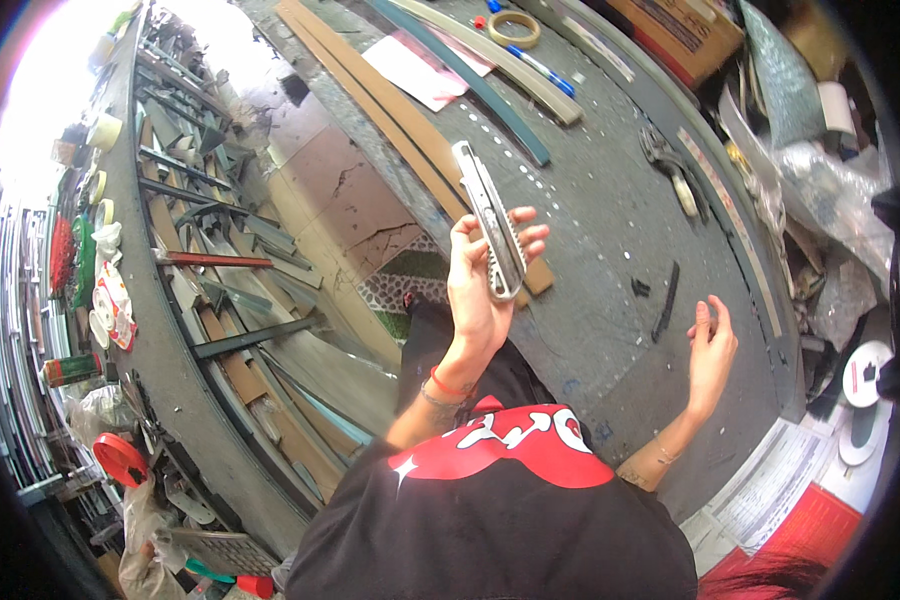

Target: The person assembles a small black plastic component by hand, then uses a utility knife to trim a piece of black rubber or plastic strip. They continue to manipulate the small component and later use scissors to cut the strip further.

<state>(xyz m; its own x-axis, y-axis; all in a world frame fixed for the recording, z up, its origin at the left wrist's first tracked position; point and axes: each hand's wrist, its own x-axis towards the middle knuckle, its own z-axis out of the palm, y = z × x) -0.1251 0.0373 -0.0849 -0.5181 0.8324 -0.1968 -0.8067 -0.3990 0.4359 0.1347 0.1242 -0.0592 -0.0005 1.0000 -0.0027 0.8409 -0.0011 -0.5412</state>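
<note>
My left hand (481,291), palm turned up, holds a metal utility knife (494,222) over the table's near edge. The thumb lies on one side of its silver body and the fingers curl behind. No blade can be made out. My right hand (711,352) hovers over the grey worktable (590,220) at the right, fingers loosely stretched and holding nothing. Near it lie a thin black strip (666,302) and a small black scrap (640,288). Two long brown strips (410,130) run behind the knife toward the far left.
Farther along the table lie a blue-grey strip (490,105), a pale strip (530,85), a tape roll (513,30), a blue-and-white marker (541,70) and a black hand tool (670,165). A rack of offcuts (220,290) stands at left. Printed papers (770,480) lie near right.
</note>
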